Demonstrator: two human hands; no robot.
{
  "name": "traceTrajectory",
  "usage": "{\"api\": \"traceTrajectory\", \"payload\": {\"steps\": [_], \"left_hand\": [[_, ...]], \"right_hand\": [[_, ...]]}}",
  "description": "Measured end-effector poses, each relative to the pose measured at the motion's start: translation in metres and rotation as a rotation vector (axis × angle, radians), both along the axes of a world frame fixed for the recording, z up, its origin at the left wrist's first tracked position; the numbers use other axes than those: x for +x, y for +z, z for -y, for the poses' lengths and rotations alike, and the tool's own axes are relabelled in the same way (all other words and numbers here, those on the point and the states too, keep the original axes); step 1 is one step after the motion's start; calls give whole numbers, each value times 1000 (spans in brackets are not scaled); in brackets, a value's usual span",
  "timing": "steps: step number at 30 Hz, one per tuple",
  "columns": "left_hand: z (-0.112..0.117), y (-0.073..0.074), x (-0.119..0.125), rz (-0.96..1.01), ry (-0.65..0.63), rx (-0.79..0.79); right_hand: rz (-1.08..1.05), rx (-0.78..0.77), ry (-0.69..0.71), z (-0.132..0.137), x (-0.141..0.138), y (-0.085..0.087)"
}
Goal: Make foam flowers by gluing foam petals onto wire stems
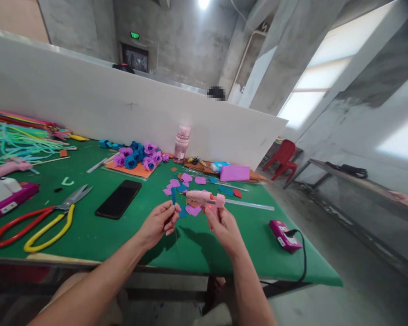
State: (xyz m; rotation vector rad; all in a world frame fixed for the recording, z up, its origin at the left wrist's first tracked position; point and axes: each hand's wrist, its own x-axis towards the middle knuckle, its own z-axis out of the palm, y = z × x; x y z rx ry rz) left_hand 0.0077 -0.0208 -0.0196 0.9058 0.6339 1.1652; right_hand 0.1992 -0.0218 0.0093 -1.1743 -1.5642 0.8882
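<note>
My right hand grips a pink glue gun, its nozzle pointing left over the green table. My left hand is pinched round a thin stick with a blue felt piece at its top, held upright just left of the nozzle. Loose purple, blue and red felt cutouts lie on the cloth right behind both hands. A clear glue stick lies to the right of the gun.
A black phone and red-and-yellow scissors lie to the left. Finished purple and blue felt flowers sit on orange sheet, beside a pink bottle. A magenta power adapter with black cable sits near the right edge. A white partition runs behind.
</note>
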Motion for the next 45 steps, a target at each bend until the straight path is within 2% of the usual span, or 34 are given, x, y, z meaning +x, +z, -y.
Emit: {"api": "traceTrajectory", "payload": {"steps": [4, 9, 17, 23, 45], "left_hand": [[0, 0, -1, -23, -4, 22], [0, -2, -1, -72, -23, 51], [-2, -4, -2, -105, -34, 76], [-2, -4, -2, -124, -41, 77], [-1, -3, -1, -168, -56, 81]], "right_hand": [[166, 83, 40, 6, 4, 10], [345, 115, 80, 12, 3, 20], [480, 154, 74, 16, 7, 22], [529, 218, 44, 16, 5, 23], [573, 276, 16, 17, 4, 22]]}}
